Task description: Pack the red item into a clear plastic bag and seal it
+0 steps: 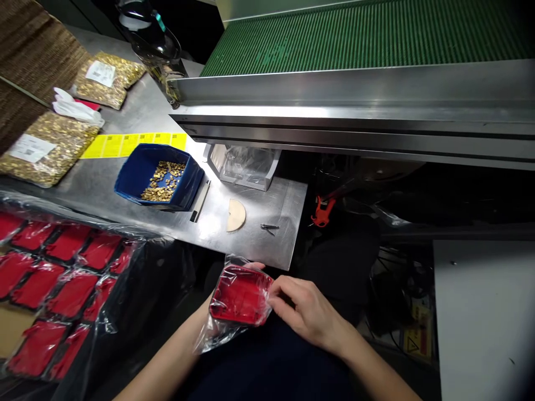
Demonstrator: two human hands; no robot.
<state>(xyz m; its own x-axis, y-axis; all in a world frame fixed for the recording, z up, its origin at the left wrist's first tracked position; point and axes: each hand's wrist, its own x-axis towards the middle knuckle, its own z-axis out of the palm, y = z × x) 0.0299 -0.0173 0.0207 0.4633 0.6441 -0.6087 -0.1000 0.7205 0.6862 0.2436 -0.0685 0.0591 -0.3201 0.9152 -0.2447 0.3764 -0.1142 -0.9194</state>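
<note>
Head view, bare L hand: gripping red plastic tray from below
Bare R hand: pinching clear plastic wrap
Blue plastic bin: w/ small gold pcs

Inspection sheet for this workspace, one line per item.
Surface: steel table, scuffed, glare in places.
Job's things: red tray in clear bag, off the table.
Clutter: blue bin with gold pieces; pale half-disc; small dark tool.
Grips: left hand holds tray, mostly hidden; right hand at bag's edge.
Cables: thin ones low right, shadowed; routing unclear.
Surroundings: green ribbed belt ahead; wrapped red parts left.
</note>
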